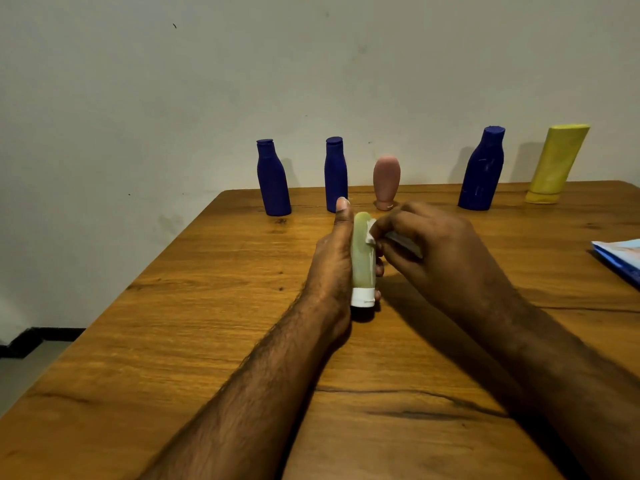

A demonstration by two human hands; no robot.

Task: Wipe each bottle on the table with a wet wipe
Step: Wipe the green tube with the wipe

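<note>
Left hand [334,261] gripped green bottle [362,254], white cap down, above wooden table [207,341] | right hand [426,247] pinched wet wipe [371,233] against bottle's upper side | five bottles stood along far edge: three blue, pink bottle [386,180], yellow bottle [556,164].

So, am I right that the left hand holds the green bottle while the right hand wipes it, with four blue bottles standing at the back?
Not quite: the head view shows three blue bottles at the back, not four. The left hand does hold the green bottle while the right hand wipes it.
</note>
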